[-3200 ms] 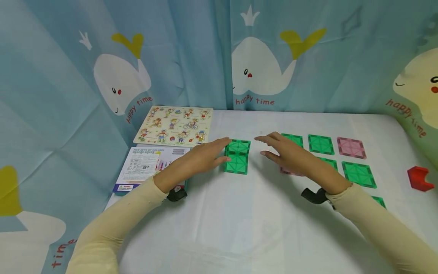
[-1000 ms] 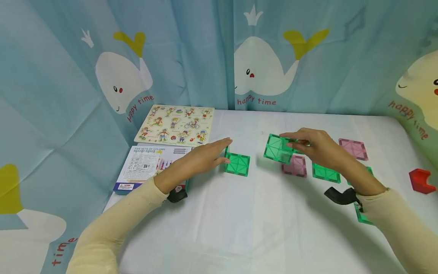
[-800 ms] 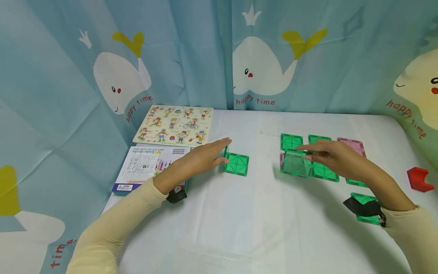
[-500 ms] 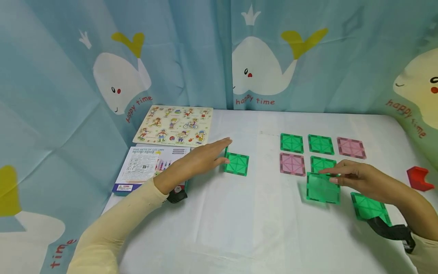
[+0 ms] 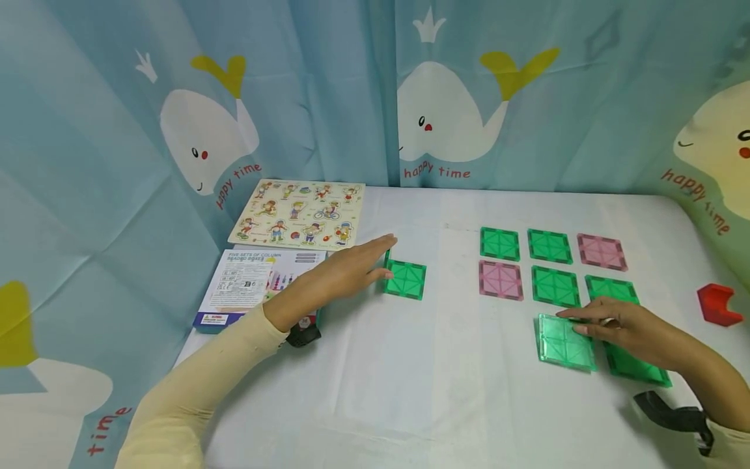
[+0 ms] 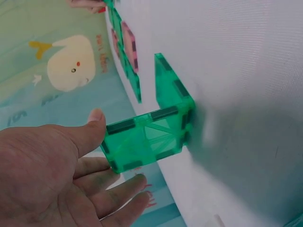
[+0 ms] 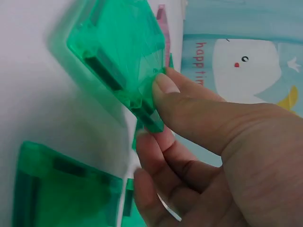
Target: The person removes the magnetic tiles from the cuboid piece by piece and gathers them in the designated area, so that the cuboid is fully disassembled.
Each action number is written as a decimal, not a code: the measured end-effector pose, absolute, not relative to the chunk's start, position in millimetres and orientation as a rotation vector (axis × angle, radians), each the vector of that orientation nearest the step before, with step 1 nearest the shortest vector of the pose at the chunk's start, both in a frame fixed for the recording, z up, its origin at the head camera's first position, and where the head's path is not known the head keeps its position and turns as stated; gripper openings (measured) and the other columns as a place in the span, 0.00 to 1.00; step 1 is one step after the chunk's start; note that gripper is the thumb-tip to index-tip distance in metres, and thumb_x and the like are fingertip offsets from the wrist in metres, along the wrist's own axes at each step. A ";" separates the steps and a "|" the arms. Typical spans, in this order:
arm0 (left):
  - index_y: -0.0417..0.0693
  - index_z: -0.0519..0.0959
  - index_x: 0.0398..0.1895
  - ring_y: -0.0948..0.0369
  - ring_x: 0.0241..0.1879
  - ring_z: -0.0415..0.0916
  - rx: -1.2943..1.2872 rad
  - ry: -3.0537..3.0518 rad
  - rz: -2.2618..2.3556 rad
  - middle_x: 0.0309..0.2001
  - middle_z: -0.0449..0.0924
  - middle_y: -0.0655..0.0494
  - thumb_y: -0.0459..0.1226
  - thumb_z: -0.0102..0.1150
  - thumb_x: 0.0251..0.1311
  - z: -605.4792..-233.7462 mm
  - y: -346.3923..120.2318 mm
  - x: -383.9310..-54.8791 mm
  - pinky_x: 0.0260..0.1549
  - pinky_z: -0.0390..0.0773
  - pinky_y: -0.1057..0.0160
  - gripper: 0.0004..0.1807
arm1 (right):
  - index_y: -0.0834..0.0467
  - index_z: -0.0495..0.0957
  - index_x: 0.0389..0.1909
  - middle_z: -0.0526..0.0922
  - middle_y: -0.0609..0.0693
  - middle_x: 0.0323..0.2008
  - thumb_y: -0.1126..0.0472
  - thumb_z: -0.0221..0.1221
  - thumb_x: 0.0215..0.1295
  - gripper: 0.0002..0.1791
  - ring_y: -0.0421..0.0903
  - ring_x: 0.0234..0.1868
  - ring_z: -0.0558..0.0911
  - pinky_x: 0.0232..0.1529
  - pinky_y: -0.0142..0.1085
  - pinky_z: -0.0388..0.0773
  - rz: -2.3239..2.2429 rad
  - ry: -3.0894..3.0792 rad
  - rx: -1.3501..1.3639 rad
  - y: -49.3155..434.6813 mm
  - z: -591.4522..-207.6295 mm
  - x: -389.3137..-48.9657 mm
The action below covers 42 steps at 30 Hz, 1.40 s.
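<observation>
My left hand (image 5: 346,270) pinches the edge of an upright green magnetic tile (image 6: 144,139) between thumb and fingers. In the head view that tile is mostly behind the hand. It stands along one edge of a flat green magnetic tile (image 5: 405,280), and the two meet in the left wrist view. Toward the front right, my right hand (image 5: 641,335) pinches another green magnetic tile (image 5: 565,344) by its corner, with thumb and finger on its faces in the right wrist view. Beneath that hand lies a green tile (image 5: 635,365), partly covered.
Green tiles (image 5: 500,243) and pink tiles (image 5: 500,280) lie in rows on the right. A red notched block (image 5: 719,305) is at the far right. On the left are a picture puzzle board (image 5: 299,215) and a printed box (image 5: 246,286). Curtains (image 5: 351,85) close off the back.
My right hand, earlier without a tile, has carried a green tile rightward and toward me. The green tile behind the flat one 3.2 seconds ago is gone from there. My left hand stays put.
</observation>
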<state>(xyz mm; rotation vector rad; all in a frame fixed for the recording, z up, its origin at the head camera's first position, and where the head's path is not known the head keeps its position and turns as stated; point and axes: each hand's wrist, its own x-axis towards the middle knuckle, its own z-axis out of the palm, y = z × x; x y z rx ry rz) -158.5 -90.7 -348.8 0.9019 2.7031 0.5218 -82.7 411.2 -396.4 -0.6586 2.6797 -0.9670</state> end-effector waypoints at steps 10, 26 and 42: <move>0.49 0.52 0.86 0.56 0.83 0.54 0.890 2.685 0.548 0.86 0.48 0.53 0.49 0.54 0.80 -349.1 -91.2 -160.1 0.77 0.63 0.52 0.40 | 0.51 0.89 0.56 0.83 0.38 0.42 0.64 0.71 0.67 0.18 0.25 0.41 0.72 0.35 0.30 0.76 -0.616 2.861 -0.659 396.3 -402.3 -84.2; 0.47 0.54 0.86 0.55 0.82 0.54 0.915 2.706 0.553 0.85 0.50 0.51 0.48 0.54 0.80 -349.3 -90.6 -159.4 0.77 0.63 0.52 0.39 | 0.58 0.87 0.53 0.84 0.49 0.44 0.62 0.67 0.73 0.11 0.50 0.46 0.83 0.42 0.46 0.84 -0.529 2.881 -0.738 328.2 -383.3 -108.9; 0.48 0.54 0.86 0.54 0.81 0.58 0.907 2.721 0.505 0.86 0.50 0.53 0.49 0.54 0.80 -349.7 -86.3 -156.9 0.74 0.69 0.51 0.38 | 0.68 0.73 0.69 0.77 0.68 0.60 0.47 0.67 0.74 0.35 0.64 0.59 0.79 0.60 0.58 0.80 -0.458 2.767 -0.760 183.8 -382.9 -158.2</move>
